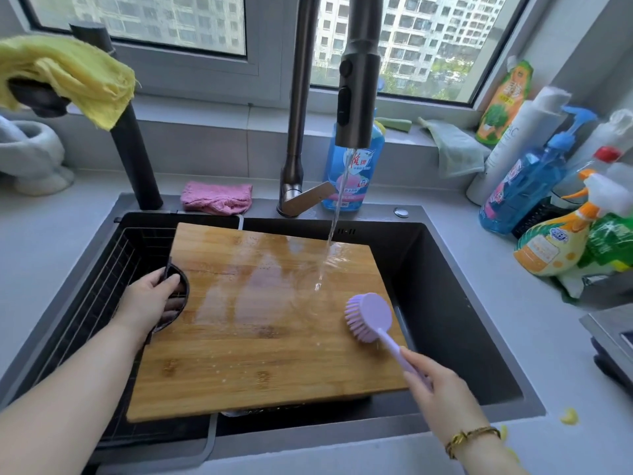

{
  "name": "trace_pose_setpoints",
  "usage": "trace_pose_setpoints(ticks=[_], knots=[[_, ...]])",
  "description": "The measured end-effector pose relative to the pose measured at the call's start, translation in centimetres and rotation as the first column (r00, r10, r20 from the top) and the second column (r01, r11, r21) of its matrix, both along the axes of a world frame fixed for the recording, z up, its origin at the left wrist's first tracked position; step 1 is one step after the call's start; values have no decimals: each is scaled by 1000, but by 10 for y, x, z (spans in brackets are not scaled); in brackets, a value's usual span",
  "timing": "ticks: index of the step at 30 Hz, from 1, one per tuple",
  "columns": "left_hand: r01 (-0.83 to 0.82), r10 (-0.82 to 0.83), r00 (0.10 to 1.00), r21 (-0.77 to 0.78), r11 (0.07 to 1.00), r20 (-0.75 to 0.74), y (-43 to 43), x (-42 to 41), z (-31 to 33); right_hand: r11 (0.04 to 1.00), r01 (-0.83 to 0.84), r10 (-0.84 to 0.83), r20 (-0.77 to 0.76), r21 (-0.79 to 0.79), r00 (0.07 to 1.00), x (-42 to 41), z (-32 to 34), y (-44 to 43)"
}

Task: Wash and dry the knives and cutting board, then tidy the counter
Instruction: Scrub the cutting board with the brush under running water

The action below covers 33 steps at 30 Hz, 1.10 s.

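A wet wooden cutting board (260, 323) lies tilted across the dark sink (455, 303). Water runs from the faucet head (358, 97) onto the board's upper right part. My left hand (150, 299) grips the board by its dark handle cut-out at the left edge. My right hand (442, 395) holds the handle of a purple dish brush (370, 315), whose bristled head rests on the board near its right edge. No knives are in view.
A wire rack (102, 303) fills the sink's left side. A pink cloth (217, 197) and blue dish soap bottle (356, 180) sit behind the sink. Spray and cleaner bottles (555, 234) crowd the right counter. A yellow cloth (75, 73) hangs upper left. Yellow scraps (569, 417) lie near the front right.
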State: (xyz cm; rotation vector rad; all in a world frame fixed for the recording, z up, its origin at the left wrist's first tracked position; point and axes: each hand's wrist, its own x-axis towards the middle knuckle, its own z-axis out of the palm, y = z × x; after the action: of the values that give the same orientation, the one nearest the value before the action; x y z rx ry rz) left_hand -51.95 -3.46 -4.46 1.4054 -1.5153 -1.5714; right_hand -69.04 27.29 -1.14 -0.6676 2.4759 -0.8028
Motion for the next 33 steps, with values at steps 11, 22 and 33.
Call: trace_pose_setpoints(ticks=[11, 22, 33], knots=[[14, -13, 999, 12, 1000, -41, 0, 1, -1, 990, -114, 107, 88, 79, 990, 2, 0, 19], [-4, 4, 1000, 8, 1000, -17, 2, 2, -9, 970, 172, -107, 338, -169, 935, -36, 7, 33], [-16, 16, 1000, 3, 1000, 26, -3, 0, -12, 906, 392, -394, 18, -158, 919, -144, 12, 43]])
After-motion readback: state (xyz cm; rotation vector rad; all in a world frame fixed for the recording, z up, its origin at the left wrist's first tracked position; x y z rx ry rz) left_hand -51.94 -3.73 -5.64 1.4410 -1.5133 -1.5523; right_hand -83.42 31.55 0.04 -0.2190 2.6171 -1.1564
